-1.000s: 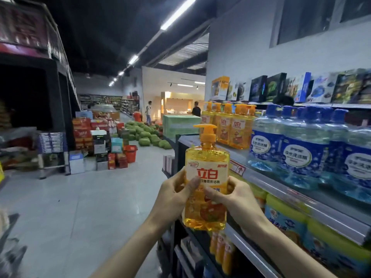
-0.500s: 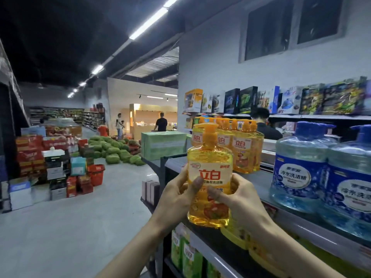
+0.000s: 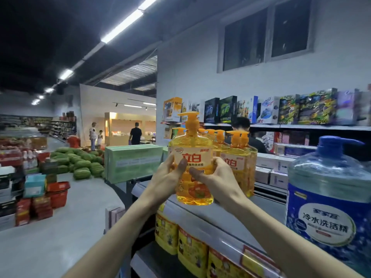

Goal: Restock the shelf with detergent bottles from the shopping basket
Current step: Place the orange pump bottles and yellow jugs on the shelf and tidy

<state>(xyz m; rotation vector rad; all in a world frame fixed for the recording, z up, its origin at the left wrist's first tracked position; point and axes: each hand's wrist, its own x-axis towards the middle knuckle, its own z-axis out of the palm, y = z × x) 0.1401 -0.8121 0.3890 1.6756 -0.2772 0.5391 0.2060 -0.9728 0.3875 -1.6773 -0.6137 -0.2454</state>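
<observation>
Bare shelf (image 3: 268, 204) beside orange bottles (image 3: 237, 163)

Forearms ran from bottom edge to frame centre; left hand (image 3: 167, 177) and right hand (image 3: 217, 175) gripped bottle (image 3: 192, 145) sides, thumbs in front.

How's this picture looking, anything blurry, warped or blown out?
Head view: the orange detergent bottle is sharp, label legible; the stacked goods at far left are smeared; the strip lights blow out against a dark ceiling; wide-angle distortion curves the shelf edge and swells the blue bottle.
</observation>
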